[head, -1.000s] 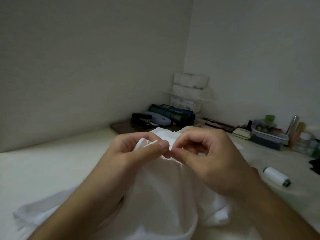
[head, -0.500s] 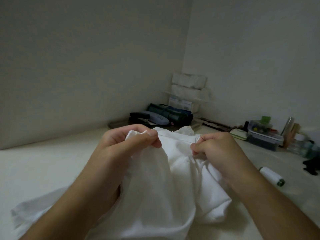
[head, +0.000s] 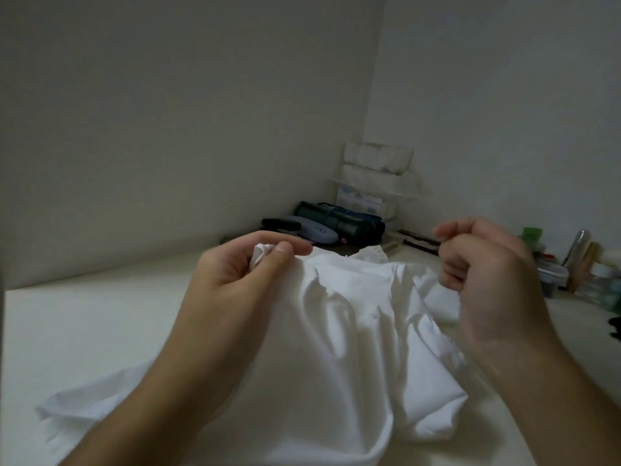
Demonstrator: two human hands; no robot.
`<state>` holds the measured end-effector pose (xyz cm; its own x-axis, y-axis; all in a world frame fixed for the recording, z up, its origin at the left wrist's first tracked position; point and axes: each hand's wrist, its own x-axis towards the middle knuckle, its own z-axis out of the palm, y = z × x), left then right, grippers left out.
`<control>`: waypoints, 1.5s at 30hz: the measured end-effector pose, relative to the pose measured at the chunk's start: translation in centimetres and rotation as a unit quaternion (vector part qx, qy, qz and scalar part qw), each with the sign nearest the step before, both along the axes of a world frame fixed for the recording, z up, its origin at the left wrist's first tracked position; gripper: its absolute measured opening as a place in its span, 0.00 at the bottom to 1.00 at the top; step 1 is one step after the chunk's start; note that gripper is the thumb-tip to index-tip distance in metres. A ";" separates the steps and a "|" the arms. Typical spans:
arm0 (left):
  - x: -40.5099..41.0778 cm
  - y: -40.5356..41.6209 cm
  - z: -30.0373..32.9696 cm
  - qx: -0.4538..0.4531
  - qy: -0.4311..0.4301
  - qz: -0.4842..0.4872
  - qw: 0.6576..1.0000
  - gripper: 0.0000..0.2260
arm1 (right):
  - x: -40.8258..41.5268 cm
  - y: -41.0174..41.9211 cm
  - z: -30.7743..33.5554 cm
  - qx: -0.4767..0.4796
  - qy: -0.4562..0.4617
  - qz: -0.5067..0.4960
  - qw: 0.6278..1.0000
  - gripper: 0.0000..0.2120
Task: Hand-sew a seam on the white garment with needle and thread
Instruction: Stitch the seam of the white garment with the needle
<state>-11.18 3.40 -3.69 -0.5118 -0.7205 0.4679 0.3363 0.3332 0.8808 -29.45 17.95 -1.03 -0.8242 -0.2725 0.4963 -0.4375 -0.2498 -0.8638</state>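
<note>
My left hand (head: 242, 280) has a bunched fold of the white garment (head: 339, 338) pinched between thumb and fingers, lifted a little off the table (head: 84, 324), and the cloth drapes down from that pinch toward me, spreading over the near part of the tabletop between my two forearms. My right hand (head: 487, 274) is up and off to the right, raised clear of the fabric, its fingers curled in and the thumb pressed against the forefinger at the top as though nipping something very fine; no needle or thread shows there, the hand is blurred, so I cannot tell what, if anything, is in that pinch. A ruffled edge of the garment peeks up at the far side, between my hands. Beyond it, in the far corner where the two walls meet, lie a dark green rolled bag (head: 339, 222), a pale blue case (head: 314, 230) and a black stapler (head: 280, 225), with white stacked packets (head: 378, 166) on a small shelf behind them. Along the right wall, partly hidden by my right hand, sit a clear plastic box (head: 551, 274), a green-capped item (head: 532, 234) and some bottles (head: 578, 250).
</note>
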 end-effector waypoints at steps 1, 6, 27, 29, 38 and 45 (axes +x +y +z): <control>0.0 0.0 0.0 -0.015 -0.005 0.009 1.000 0.10 | 0.6 0.0 0.1 -0.001 0.024 0.032 0.999 0.10; 0.1 0.4 0.2 -0.064 -0.005 0.002 0.998 0.11 | 4.6 -0.5 -0.1 0.145 0.135 0.238 0.951 0.10; 0.8 0.0 0.5 -0.061 -0.071 -0.012 0.996 0.06 | 2.2 -0.2 -0.3 0.165 0.096 0.217 0.957 0.14; 0.7 0.0 0.4 -0.079 -0.078 0.001 0.994 0.06 | 2.3 -0.2 -0.3 0.132 0.125 0.187 0.965 0.17; 0.7 -0.1 0.4 -0.104 -0.057 0.005 0.993 0.06 | 4.9 0.3 0.1 0.056 0.197 0.289 0.935 0.03; 0.6 -0.2 0.2 -0.100 -0.052 -0.039 0.993 0.08 | 5.8 0.0 -0.4 0.114 0.151 0.286 0.939 0.05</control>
<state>-10.55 3.21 -3.48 -0.6162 -0.5740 0.5393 0.2785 0.4817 0.8309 -23.66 17.92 -1.46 -0.3412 -0.7564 0.5580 -0.5212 -0.3418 -0.7820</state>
